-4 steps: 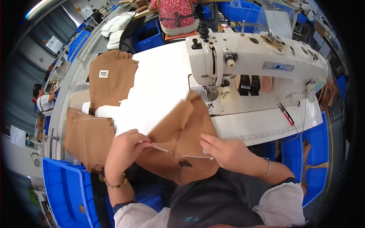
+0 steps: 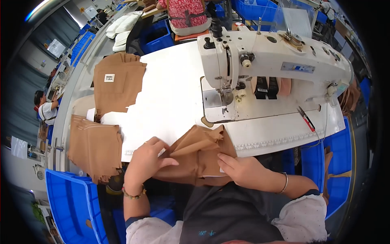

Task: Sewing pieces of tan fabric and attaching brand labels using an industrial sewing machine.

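Near the front edge of the white sewing table, a folded brown fabric piece [image 2: 197, 158] droops over the edge toward the dark apron. My left hand [image 2: 150, 160] is at the fabric's left side, thumb out and apart from its bent fingers, touching or nearly touching the cloth. My right hand [image 2: 235, 166] grips the fabric's lower right part between thumb and fingers. The white sewing machine [image 2: 276, 57] stands beyond, its needle area above the cloth. Two stacks of brown cut pieces lie to the left, one at the back [image 2: 118, 95], one nearer [image 2: 93, 144] with white lines along its top.
Red-handled snips [image 2: 308, 122] lie at the machine's right. Blue crates [image 2: 69, 203] flank me at left and right [image 2: 337, 171]. Black and pink strips [image 2: 266, 87] lie under the machine arm. Co-workers sit beyond the table [image 2: 189, 18] and at far left [image 2: 48, 110].
The brown fabric has dropped toward me and folded over, away from the needle area. My left hand has shifted right and loosened its fingers; my right hand has moved slightly down and right.
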A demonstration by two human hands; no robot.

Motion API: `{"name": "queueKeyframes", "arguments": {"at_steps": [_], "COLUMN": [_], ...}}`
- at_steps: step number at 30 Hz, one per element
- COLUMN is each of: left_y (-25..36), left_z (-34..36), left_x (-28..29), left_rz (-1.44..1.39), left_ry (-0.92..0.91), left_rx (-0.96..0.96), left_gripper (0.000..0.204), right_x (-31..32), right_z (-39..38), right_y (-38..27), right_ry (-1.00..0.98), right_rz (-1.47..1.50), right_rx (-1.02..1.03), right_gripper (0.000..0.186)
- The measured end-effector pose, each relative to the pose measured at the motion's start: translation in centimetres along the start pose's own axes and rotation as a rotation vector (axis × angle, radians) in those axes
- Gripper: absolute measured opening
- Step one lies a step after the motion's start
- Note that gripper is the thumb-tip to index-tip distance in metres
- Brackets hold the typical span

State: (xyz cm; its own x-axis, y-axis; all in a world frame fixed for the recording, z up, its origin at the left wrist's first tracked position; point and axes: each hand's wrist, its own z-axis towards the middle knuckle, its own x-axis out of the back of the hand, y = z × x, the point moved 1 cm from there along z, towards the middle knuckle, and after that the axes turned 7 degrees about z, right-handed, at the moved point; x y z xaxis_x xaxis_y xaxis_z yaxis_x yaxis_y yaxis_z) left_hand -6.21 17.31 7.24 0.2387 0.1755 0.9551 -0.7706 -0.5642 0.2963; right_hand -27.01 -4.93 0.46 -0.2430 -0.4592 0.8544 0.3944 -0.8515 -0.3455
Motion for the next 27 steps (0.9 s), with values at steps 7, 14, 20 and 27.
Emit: {"name": "queueKeyframes", "arguments": {"at_steps": [7,14,20,27], "left_y": [3.9,4.0,2.7,4.1], "left_z": [2.5,1.8,0.9,0.7], "left_x": [-3.7,-3.0,-2.3,-0.8], "left_rz": [-0.158,-0.61,-0.869,-1.035], "left_ry": [0.313,0.221,0.157,0.1], "left_rx": [-0.098,0.022,0.078,0.171], "left_gripper": [0.039,0.022,0.025,0.012], "right_x": [1.1,3.9,5.7,5.6], "right_z": [0.5,6.7,7.4,6.2], "right_y": [-1.4,2.2,2.5,1.8], "right_ry": [-0.118,0.729,0.143,0.129], "right_rz": [0.095,0.313,0.862,0.893], "right_rx": [-0.089,-0.267,-0.456,-0.412], "right_gripper": [0.048,0.023,0.018,0.017]}}
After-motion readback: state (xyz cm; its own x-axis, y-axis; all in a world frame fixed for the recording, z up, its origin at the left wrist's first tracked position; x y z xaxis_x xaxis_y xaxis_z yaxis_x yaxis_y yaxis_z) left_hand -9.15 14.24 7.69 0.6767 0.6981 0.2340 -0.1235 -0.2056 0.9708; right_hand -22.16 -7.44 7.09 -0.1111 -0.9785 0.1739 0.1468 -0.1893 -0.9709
